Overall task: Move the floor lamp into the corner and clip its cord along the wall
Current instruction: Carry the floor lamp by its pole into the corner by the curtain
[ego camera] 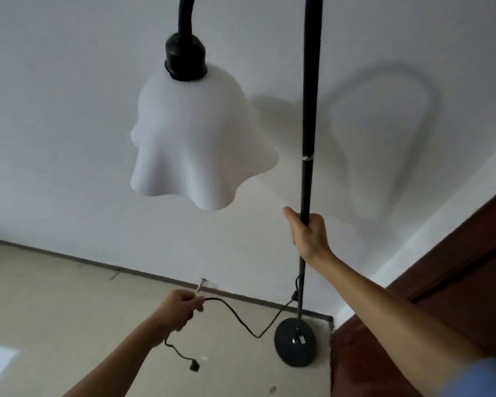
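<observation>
Your right hand is wrapped around the black pole of the floor lamp, below its joint ring. Your left hand is clenched on the black cord, which sags to the floor and climbs to the pole's foot; the plug dangles beneath your wrist. At the far right, the round base stands in the corner, between the white wall and a brown door. Left of the pole hangs the white ruffled shade.
</observation>
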Action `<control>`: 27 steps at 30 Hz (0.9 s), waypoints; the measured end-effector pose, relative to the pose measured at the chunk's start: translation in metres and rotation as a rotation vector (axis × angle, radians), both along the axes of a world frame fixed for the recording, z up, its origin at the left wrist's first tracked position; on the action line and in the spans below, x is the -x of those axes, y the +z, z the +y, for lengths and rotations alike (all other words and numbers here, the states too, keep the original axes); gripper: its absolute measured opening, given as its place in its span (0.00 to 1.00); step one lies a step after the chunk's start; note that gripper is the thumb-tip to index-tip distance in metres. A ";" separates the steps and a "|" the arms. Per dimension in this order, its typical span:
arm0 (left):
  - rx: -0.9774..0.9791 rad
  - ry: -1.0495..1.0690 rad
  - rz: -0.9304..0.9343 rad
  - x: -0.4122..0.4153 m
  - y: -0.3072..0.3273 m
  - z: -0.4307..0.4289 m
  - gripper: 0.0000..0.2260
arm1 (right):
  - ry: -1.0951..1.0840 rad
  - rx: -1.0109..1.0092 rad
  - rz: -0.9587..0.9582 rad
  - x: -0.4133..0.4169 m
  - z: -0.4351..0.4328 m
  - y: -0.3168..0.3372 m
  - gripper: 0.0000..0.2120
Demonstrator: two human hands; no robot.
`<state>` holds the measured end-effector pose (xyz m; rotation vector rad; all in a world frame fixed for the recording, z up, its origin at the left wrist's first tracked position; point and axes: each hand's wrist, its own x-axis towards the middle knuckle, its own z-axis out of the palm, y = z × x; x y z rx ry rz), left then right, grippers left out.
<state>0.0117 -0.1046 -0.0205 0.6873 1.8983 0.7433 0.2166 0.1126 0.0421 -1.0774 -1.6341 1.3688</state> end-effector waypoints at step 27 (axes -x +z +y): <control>-0.040 0.763 0.080 0.271 0.016 -0.332 0.13 | 0.702 -0.023 0.021 0.450 -0.244 0.052 0.25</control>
